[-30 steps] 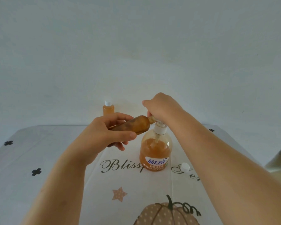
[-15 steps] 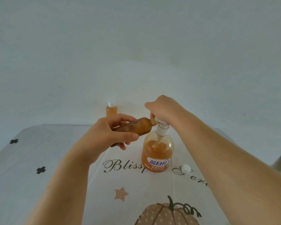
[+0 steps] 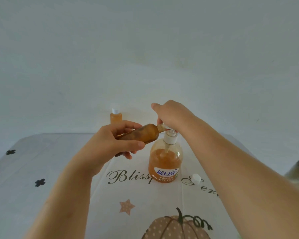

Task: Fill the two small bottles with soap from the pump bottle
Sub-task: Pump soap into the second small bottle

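Note:
A clear pump bottle (image 3: 164, 161) about half full of orange soap stands mid-table. My right hand (image 3: 171, 114) rests on its white pump head, fingers curled over the top. My left hand (image 3: 114, 144) grips a small uncapped bottle (image 3: 141, 133) with orange soap inside, tilted nearly flat, its open neck at the pump spout. A second small bottle (image 3: 116, 117), full of orange soap and wearing a white cap, stands upright at the table's far edge.
A loose white cap (image 3: 196, 178) lies on the table right of the pump bottle. The white tablecloth (image 3: 41, 161) carries script lettering, a star and a pumpkin print. A pale wall rises behind the table.
The pump head sits slightly higher than a second ago. Both hands and the tilted small bottle stay at the spout; the view has shifted a little.

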### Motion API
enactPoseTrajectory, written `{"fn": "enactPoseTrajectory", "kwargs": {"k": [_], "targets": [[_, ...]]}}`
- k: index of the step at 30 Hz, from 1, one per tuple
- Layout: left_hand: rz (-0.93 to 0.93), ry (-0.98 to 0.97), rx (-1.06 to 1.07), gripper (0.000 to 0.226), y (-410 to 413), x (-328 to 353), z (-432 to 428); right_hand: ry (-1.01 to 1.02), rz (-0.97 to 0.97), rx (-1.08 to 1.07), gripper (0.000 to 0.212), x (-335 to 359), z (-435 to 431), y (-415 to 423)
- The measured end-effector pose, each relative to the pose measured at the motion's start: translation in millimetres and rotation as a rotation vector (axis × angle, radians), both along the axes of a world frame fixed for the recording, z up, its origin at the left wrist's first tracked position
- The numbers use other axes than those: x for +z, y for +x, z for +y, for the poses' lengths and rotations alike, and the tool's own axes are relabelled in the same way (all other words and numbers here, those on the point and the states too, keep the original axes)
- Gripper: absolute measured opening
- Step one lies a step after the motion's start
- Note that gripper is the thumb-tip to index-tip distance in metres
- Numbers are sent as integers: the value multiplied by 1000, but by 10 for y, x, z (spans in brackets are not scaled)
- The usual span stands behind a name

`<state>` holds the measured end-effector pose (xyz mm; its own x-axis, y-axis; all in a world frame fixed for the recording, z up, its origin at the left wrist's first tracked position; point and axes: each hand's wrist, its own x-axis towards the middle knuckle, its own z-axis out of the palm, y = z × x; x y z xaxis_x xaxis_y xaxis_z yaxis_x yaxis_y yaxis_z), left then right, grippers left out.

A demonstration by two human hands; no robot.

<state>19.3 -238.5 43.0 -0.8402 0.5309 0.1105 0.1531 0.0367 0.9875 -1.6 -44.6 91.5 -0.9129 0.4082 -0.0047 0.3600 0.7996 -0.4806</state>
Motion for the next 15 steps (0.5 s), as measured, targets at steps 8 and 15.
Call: {"fn": "enactPoseTrajectory", "kwargs": {"k": [8,15], "targets": [[1,-41,-6,39,-34,-31,0,19,39,-8,44,-184,23,-74],[9,-49,-3,35,-19,-32,5,10,36,-11,44,-176,19,-56]]}}
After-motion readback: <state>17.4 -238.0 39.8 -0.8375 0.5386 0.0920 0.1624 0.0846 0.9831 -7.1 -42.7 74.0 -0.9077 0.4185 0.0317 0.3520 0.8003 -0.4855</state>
